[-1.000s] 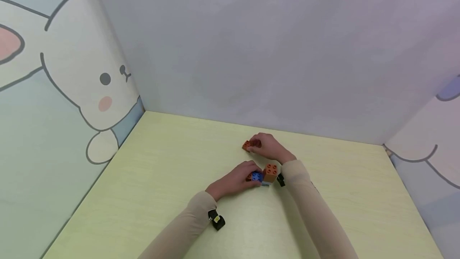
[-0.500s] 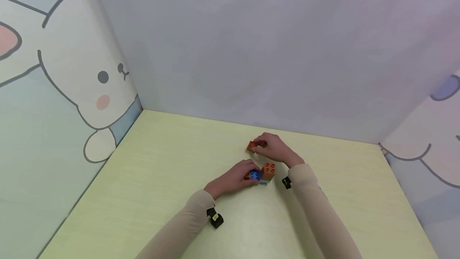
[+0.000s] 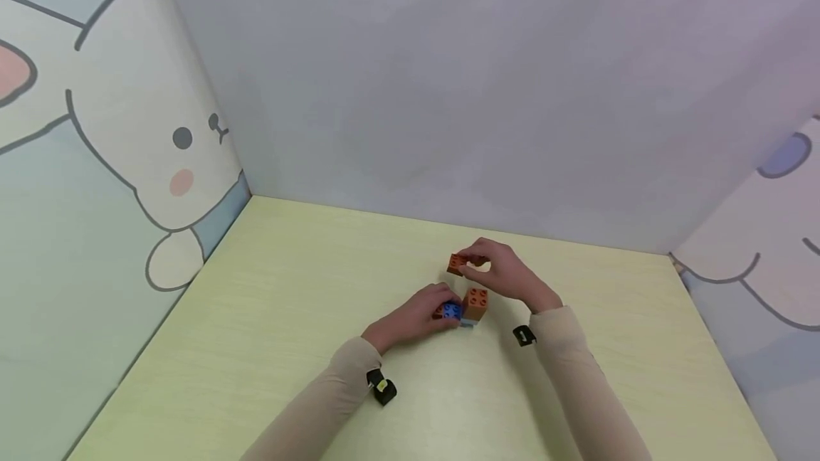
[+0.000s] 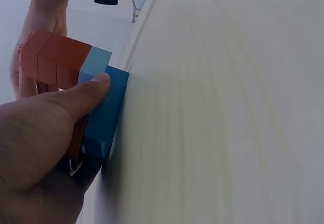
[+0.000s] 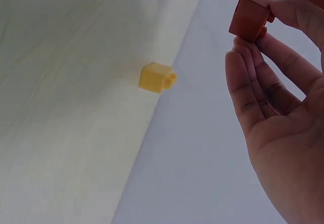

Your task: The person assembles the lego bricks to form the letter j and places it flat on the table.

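My left hand (image 3: 416, 315) grips a building-brick model from its left side, thumb pressed along its lower part. The model has a blue base (image 4: 109, 112), a light blue brick (image 4: 95, 62) and a tower of orange bricks (image 3: 477, 299) on its right. Lower beside the tower sits a studded blue brick (image 3: 451, 311), with a bit of orange partly hidden by the left fingers. Behind the tower, my right hand (image 3: 506, 276) pinches a small orange brick (image 3: 457, 264) between thumb and fingertips. Its studs face the palm side in the right wrist view (image 5: 250, 12).
A yellow brick (image 5: 153, 77) stands on the table in the right wrist view. The pale yellow table (image 3: 320, 262) meets a grey back wall (image 3: 448, 91), with a bunny-print wall (image 3: 141, 126) on the left and another printed wall (image 3: 769, 247) on the right.
My right hand has moved right and slightly nearer with the orange brick, which now lies closer behind the tower. My left hand has kept its grip on the model.
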The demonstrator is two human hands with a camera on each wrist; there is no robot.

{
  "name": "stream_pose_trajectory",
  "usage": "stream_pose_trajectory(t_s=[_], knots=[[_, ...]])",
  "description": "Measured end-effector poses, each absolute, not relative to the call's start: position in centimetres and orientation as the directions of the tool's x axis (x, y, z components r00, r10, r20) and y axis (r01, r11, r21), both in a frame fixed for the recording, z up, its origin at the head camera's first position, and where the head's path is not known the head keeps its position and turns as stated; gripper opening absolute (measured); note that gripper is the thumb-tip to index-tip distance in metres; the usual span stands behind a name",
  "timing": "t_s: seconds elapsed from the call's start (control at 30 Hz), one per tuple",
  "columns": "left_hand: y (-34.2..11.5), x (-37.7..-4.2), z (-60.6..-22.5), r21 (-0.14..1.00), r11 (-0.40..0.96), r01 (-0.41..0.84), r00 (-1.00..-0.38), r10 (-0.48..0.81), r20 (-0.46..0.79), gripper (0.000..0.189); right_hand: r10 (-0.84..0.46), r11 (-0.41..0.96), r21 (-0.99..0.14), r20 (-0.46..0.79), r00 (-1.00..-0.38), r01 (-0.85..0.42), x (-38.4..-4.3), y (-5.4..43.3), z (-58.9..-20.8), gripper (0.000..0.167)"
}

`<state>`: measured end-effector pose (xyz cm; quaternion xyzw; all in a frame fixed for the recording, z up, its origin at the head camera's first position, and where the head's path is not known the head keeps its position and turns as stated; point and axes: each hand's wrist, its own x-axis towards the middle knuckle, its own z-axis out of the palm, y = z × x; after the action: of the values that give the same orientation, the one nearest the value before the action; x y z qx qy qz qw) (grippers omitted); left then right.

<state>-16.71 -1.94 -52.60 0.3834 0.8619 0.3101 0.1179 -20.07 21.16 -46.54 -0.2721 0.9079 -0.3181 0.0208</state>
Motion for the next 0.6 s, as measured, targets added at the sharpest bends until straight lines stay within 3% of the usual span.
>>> stream_pose_trajectory(t_s=[0.6], knots=[[-1.9,-16.7,-52.6,0.64,0.513,0.573,-0.685,0.728,0.03,0.038,-0.471,0.658,-0.582,0.177,-0.864,-0.478,-16.5,23.8,-43.7,0.028]])
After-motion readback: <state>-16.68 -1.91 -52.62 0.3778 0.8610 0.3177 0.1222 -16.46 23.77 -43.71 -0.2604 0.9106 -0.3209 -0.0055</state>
